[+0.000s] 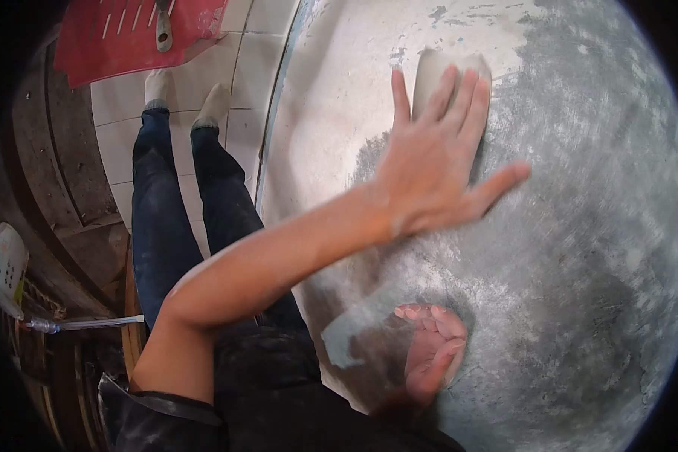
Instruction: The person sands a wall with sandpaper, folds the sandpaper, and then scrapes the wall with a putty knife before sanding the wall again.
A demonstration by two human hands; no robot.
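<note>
My left hand point(433, 162) reaches far out with its fingers pressed flat on a pale, rounded pad point(430, 75). The pad lies against a rough surface point(580, 173) mottled grey and white. Thumb and little finger are spread off to the sides, and the hand looks slightly blurred. Nearer my body, my right hand point(435, 348) rests against the same surface with its palm turned up. Its fingers are loosely curled, and nothing shows in the palm. Pale dust marks my left forearm.
My legs point(158, 211) stretch over white tiles point(120, 143) on the left. Beyond the feet is a red slotted plastic piece point(120, 45) with a scraper-like handle point(163, 30) over it. Wooden boards point(60, 151) and a white perforated object point(9, 270) are at far left.
</note>
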